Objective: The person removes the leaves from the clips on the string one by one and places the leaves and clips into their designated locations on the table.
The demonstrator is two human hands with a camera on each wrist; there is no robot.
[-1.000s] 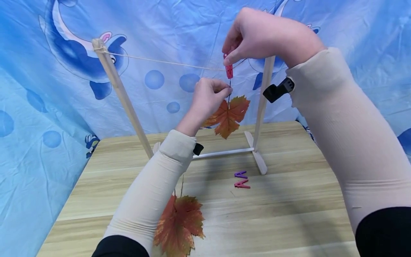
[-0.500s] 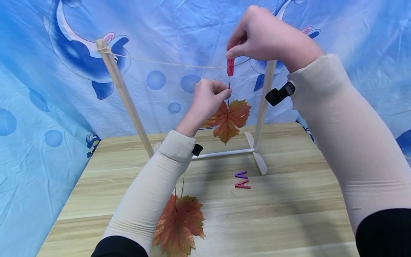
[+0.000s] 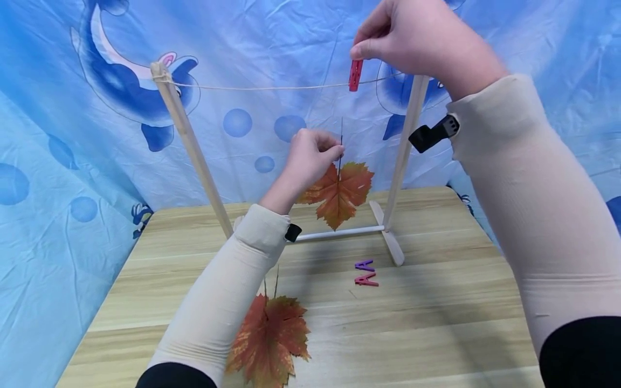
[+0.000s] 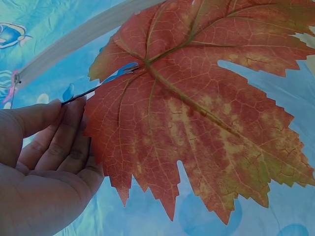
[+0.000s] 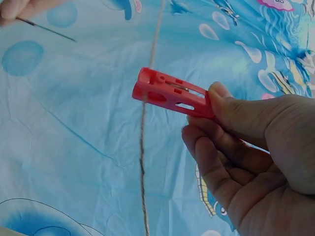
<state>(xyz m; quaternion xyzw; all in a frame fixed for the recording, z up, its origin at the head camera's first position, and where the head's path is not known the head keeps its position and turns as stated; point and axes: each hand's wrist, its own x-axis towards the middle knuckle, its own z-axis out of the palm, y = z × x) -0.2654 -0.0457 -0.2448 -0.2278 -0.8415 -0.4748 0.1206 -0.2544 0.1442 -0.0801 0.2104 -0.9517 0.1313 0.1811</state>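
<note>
My right hand (image 3: 417,40) pinches a red clothespin (image 3: 356,75) by its handle end. In the right wrist view the string (image 5: 142,162) runs through the clothespin's front end. Lower and to the left, my left hand (image 3: 312,159) pinches the thin dark stem (image 3: 342,132) of an orange-red maple leaf (image 3: 337,196), which hangs tip down below the fingers. The stem's upper end stands free, apart from the clothespin. In the left wrist view the leaf (image 4: 197,98) spreads out beyond my thumb and fingertips.
The string is tied between two wooden posts (image 3: 191,143) of a stand with a white crossbar (image 3: 339,233). A purple clothespin (image 3: 364,265) and a pink-red clothespin (image 3: 366,279) lie on the table (image 3: 436,323). More maple leaves (image 3: 274,339) lie at the front, partly behind my left sleeve.
My right hand has risen with the red clothespin, and the string has come up with it. My left hand has lowered the leaf slightly, so its stem is now apart from the clothespin.
</note>
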